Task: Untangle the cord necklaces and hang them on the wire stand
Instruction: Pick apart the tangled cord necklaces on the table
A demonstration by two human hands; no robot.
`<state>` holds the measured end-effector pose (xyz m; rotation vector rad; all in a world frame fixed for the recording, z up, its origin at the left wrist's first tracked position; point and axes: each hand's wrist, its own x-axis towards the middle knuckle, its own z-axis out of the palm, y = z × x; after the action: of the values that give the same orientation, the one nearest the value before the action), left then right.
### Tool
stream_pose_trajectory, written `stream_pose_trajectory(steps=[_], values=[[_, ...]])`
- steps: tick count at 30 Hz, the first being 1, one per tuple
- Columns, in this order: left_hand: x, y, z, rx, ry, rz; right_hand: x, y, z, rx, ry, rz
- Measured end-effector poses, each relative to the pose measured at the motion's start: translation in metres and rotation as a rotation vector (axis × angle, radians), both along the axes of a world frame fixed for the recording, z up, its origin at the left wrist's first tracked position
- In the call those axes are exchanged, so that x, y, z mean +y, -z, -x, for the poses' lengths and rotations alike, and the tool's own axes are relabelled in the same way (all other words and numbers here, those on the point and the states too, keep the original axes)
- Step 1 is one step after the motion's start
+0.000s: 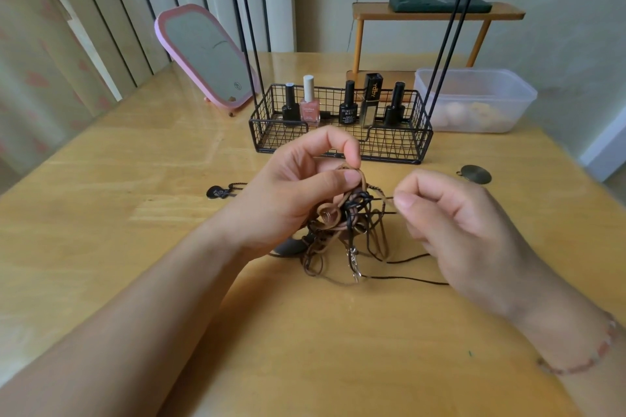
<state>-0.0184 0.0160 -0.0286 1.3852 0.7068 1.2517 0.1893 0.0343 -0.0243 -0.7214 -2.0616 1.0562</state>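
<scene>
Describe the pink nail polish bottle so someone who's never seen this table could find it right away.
Look at the black wire basket in the middle of the wooden table, beyond the hands. A row of bottles stands along its back. The pink bottle is second from the left, between two black ones; it is the only one with a white cap and clear glass showing pink polish.

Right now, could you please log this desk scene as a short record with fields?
surface: yellow wooden table
work item: tangled bundle of brown and black cord necklaces
left hand: pinches a brown loop, lifting the bundle
right hand: pinches a thin black strand
stand: black wire basket stand, no necklace visibly hung
loose pendants: guitar-shaped pendant, round disc pendant
</scene>
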Motion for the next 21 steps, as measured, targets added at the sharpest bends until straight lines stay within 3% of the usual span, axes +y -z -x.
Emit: stream_pose_trajectory(steps=[10,17,21], values=[[-0.0006,0.0012,0.0012,-0.004,0.025,0.024,-0.0051,0.002,0.0018,-0.05,0.122,-0.262],[-0.001,-0.0004,0.0005,0.076,0.006,-0.006,-0.0045,0.0009,0.0042,0.02,0.095,-0.128],[-0.0038,-0.0015,-0.0033,0.208,-0.046,-0.079,-0.0022,0.0003,0.0029,0.077,0.004,0.086]])
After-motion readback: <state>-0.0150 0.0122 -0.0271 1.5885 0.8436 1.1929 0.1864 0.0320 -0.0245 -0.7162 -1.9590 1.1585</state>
